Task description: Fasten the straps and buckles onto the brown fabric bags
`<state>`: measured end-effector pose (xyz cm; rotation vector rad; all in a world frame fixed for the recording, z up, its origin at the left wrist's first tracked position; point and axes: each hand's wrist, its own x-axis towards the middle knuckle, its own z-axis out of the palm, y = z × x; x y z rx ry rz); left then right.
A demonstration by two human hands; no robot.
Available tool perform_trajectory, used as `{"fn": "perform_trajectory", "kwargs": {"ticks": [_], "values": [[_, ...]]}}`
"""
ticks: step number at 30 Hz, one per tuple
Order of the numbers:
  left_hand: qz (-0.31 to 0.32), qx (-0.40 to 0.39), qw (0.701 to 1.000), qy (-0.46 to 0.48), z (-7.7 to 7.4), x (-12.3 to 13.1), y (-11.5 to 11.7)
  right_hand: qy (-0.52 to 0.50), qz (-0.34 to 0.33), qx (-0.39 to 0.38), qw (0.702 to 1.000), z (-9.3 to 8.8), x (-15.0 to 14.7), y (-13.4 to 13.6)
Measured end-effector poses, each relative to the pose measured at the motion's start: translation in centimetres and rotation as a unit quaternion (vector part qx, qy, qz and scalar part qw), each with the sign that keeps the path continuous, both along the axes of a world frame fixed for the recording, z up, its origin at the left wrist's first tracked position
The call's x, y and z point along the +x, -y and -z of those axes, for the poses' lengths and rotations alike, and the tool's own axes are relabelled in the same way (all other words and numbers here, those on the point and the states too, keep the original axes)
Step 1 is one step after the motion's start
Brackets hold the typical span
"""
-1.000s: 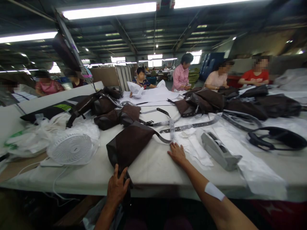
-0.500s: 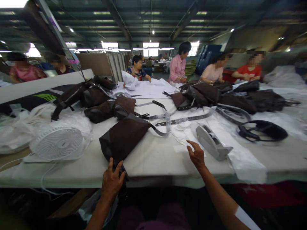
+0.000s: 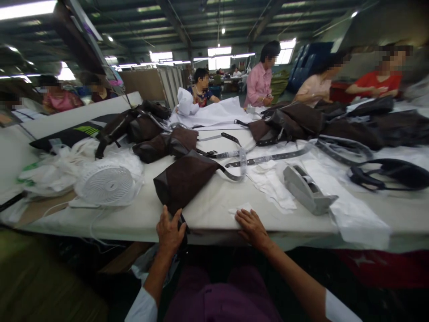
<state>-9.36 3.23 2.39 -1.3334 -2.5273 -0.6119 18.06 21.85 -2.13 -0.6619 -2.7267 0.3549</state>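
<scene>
A dark brown bag (image 3: 187, 176) with black trim lies flat on the table in front of me. My left hand (image 3: 170, 231) rests at its near end, fingers spread over the dark strap there. To the right, my right hand (image 3: 253, 228) lies flat, its fingertips on a small white slip (image 3: 240, 208) close to the table's front edge. From the bag's far end runs a black strap with holes (image 3: 234, 175), partly wrapped in clear plastic. A stack of thin white sheets (image 3: 275, 185) is beyond my right hand, beside a grey tape dispenser (image 3: 306, 192).
At left stand a white fan (image 3: 109, 184) and a heap of white plastic (image 3: 56, 170). More brown bags (image 3: 295, 118) are piled along the table's far side. A black headband-like item (image 3: 389, 174) lies at right. Several people sit or stand across the table.
My right hand has moved left and toward me from beside the sheets, and the small white slip has shifted left with it. My left hand stays at the bag's near end.
</scene>
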Motion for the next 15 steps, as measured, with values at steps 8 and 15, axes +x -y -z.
{"fn": "perform_trajectory", "kwargs": {"ticks": [8,15], "values": [[0.081,0.207,0.89,0.397,-2.0,8.6,-1.1,-0.439,0.2,-0.454,0.75,-2.2,-4.2,3.3],[0.085,0.302,0.518,0.796,-4.0,14.0,-4.3,-0.585,0.162,-0.688,0.397,-7.4,-9.0,7.1]]}}
